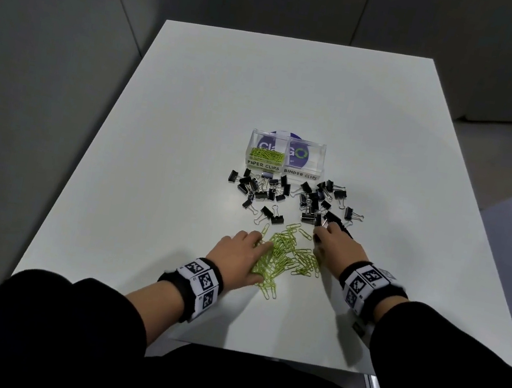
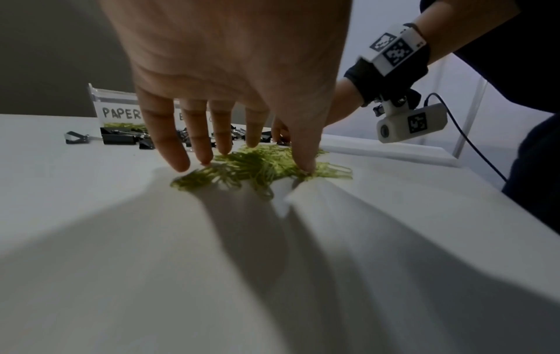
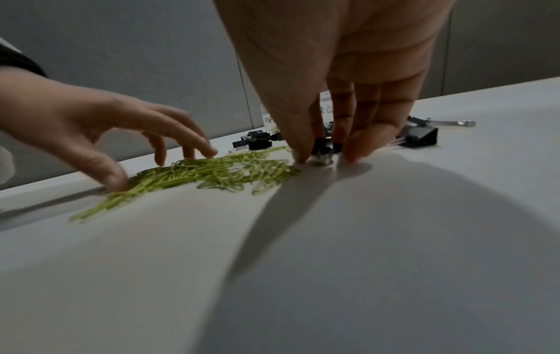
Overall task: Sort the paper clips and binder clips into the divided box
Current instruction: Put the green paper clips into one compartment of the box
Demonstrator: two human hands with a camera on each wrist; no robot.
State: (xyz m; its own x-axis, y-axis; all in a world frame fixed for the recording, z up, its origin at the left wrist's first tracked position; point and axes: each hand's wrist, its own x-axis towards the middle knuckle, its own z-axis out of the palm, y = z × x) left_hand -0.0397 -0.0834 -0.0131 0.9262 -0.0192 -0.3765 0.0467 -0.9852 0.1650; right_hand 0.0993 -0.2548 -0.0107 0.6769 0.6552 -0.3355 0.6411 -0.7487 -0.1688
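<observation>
A clear divided box [image 1: 303, 170] stands mid-table; its left cell, labelled PAPER CLIPS, holds green clips [image 1: 267, 154], and the BINDER CLIPS cell looks empty. Black binder clips [image 1: 260, 189] lie scattered in front of it. Nearer me is a pile of green paper clips [image 1: 292, 254]. My left hand [image 1: 252, 251] lies spread over the pile's left side, with straight fingertips [image 2: 179, 165] and the thumb touching the clips [image 2: 242, 167]. My right hand [image 1: 324, 237] is at the pile's right edge, thumb and fingers pinching one black binder clip [image 3: 325, 148] against the table.
The white table [image 1: 193, 118] stretches well beyond the box. Its near edge [image 1: 257, 355] is just behind my wrists. A second cluster of binder clips [image 1: 323, 204] lies right of the first one. A grey partition wall stands at the left and behind.
</observation>
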